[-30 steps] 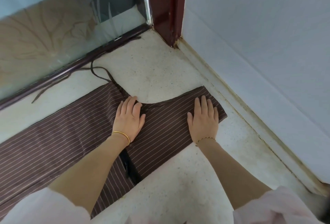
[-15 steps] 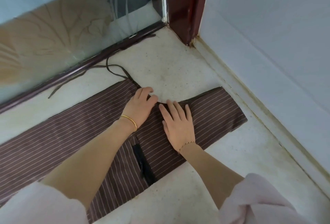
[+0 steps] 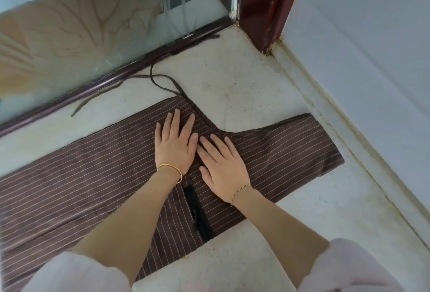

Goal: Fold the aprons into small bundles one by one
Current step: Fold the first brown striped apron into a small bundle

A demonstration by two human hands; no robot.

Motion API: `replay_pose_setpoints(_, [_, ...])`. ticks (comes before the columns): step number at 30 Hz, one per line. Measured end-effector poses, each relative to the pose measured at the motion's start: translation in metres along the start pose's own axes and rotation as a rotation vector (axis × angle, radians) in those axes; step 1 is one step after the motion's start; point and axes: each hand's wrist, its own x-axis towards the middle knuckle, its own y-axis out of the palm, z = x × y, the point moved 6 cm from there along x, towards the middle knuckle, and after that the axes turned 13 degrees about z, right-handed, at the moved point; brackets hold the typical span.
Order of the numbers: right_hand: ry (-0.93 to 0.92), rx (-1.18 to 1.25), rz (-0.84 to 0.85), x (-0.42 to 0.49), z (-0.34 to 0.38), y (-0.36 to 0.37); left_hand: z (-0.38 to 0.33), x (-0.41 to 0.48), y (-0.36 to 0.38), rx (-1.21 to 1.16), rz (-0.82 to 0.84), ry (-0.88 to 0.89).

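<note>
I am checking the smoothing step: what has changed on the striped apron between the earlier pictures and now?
The right hand slid left along the brown striped apron, from its right end to beside the left hand; both press flat, gripping nothing. The left hand stayed by the curved edge; the apron stayed spread on the floor.

A single view is given, taken from a wide-angle camera worn on the person's head. It is aimed forward and steeply down at the floor, so the striped apron is seen almost from above and at close range. The forearms are seen entering from the lower edge, with pale sleeves cut off at the bottom corners. The left grip and right grip are placed near the middle of the frame. The glass door is caught at upper left, the door post at top, and the wall at right, all running diagonally.
</note>
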Motion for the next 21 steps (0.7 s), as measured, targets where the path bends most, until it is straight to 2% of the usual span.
replay_pose_setpoints(5, [0.133,-0.071,0.053,-0.008,-0.036,0.002,0.026,0.004,-0.001,0.037,0.021,-0.078])
replay_pose_setpoints(11, [0.15,-0.107,0.084,-0.011,-0.044,0.003,0.027,0.002,-0.005,0.053,0.063,-0.054])
replay_pose_setpoints(15, [0.204,-0.028,-0.054,-0.016,-0.023,-0.015,0.005,-0.049,-0.015,-0.081,-0.164,0.001])
replay_pose_setpoints(16, [0.197,0.01,-0.076,-0.019,-0.01,-0.015,0.001,-0.062,-0.01,-0.118,-0.172,0.015])
replay_pose_setpoints(19, [0.127,0.045,-0.01,-0.034,0.026,0.001,-0.004,-0.078,0.012,-0.055,-0.068,0.037])
replay_pose_setpoints(21, [0.098,-0.043,0.078,-0.041,0.03,0.015,0.001,-0.077,0.019,0.019,-0.014,0.046])
